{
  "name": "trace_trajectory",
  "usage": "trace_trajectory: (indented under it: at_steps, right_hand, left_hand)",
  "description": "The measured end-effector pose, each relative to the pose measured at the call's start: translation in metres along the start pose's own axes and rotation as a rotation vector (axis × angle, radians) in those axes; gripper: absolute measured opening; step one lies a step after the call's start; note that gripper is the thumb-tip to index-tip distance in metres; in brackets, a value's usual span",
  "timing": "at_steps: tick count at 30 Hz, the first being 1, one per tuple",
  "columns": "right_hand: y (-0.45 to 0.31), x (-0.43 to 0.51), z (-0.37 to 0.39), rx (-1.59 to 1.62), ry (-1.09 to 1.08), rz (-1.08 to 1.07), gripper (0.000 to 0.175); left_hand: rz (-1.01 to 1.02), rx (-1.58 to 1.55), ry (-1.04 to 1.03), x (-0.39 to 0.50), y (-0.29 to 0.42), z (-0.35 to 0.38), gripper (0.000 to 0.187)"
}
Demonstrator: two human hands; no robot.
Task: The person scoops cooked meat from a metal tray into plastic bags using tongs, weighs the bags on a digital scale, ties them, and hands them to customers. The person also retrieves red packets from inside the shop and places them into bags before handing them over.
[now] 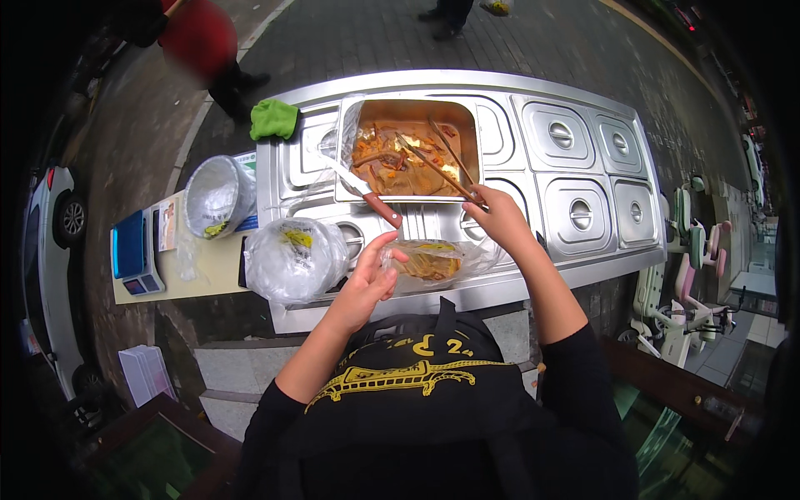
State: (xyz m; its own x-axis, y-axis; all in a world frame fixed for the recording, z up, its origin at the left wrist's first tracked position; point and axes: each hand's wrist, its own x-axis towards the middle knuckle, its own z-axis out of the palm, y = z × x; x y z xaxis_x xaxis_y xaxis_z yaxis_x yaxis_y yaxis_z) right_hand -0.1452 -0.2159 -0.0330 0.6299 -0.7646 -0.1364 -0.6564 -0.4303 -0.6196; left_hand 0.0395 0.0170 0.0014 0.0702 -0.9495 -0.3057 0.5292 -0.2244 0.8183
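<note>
My right hand (498,215) holds the near end of a pair of tongs (440,169), whose tips reach into a rectangular metal pan (474,144) of braised food in brown broth. My left hand (369,281) is raised beside a clear plastic bag (431,265) with brown food inside; its fingertips seem to touch the bag's left edge, but the grip is unclear. A knife with a reddish-brown handle (382,210) lies across the pan's near left corner, its blade pointing up and left. Clear plastic film (350,134) hangs over the pan's left rim.
Lidded steel pans (562,134) fill the counter's right part. At left are a bag-lined bowl (297,259), a bag-lined bin (220,187), a green cloth (274,119) and a scale (137,256). A person in red (200,40) stands beyond the counter's far left corner.
</note>
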Motion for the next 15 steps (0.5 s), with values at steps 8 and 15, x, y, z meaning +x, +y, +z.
trace_trajectory:
  at_steps: [8,15]
  right_hand:
    - [0.0,0.098,0.045,-0.81,-0.092,0.171,0.079]
    - [0.007,0.109,0.045,-0.615,-0.276,0.305,0.056]
  left_hand:
    - [0.035,0.05,-0.016,0.001,-0.006,0.007,0.053]
    - [-0.041,0.072,0.037,0.002,-0.005,0.007,0.051]
